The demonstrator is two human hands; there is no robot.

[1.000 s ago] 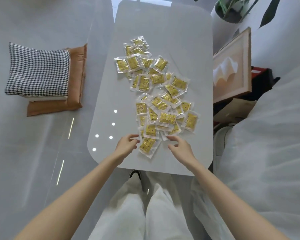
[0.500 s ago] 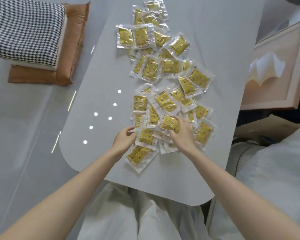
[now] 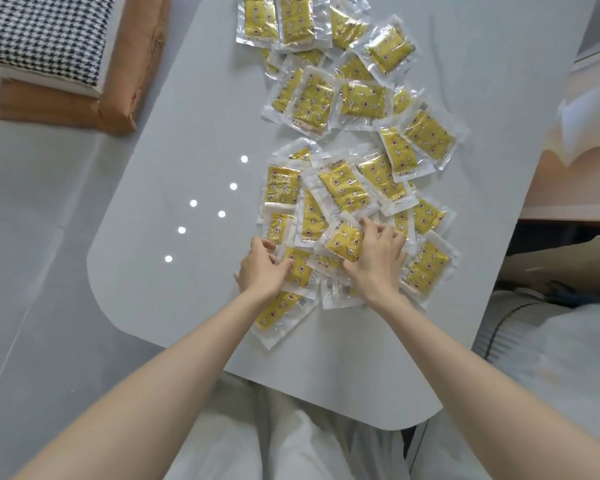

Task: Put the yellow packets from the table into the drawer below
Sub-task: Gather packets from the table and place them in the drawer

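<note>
Dozens of yellow packets [image 3: 343,192], star-printed and sealed in clear plastic, lie flat and overlapping in a loose heap across the pale tabletop [image 3: 174,299], several near its front edge.

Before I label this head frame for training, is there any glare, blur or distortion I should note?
Head view: round lamp reflections dot the glossy pale grey table; the clear-wrapped yellow packets glint but stay legible; the houndstooth cushion and right edge smear; wide-angle stretch bends the forearms.

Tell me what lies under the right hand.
The right hand grips one yellow packet over more packets on the table. Anything directly beneath the palm is covered.
</note>
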